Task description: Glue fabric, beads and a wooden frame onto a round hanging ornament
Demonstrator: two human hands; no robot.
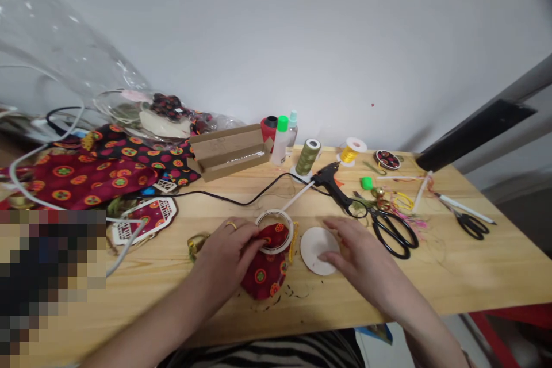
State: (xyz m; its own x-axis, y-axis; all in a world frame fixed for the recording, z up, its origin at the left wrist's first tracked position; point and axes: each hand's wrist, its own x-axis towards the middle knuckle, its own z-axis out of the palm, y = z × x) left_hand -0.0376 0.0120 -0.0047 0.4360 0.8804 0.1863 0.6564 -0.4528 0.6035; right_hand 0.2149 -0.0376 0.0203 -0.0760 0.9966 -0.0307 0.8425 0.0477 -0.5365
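My left hand (228, 247), with a ring on one finger, closes its thumb and fingers on the near-left edge of a round white frame (288, 246). Dark red patterned fabric (263, 283) shows inside the frame and spreads below it. To the right, my right hand (362, 256) grips a white disc (317, 247) at its right side, thumb over its face and fingers at the upper edge. A yellow cord (294, 238) lies between frame and disc. A brass-coloured bell (197, 246) rests by my left wrist.
Behind my hands lies a black glue gun (334, 185) with a cable. Black-handled scissors (394, 233) sit right of my right hand; smaller scissors (472, 224) lie farther right. Thread spools (308, 158), bottles (281, 141), a cardboard box (233, 155) and patterned cloth (95, 172) line the back.
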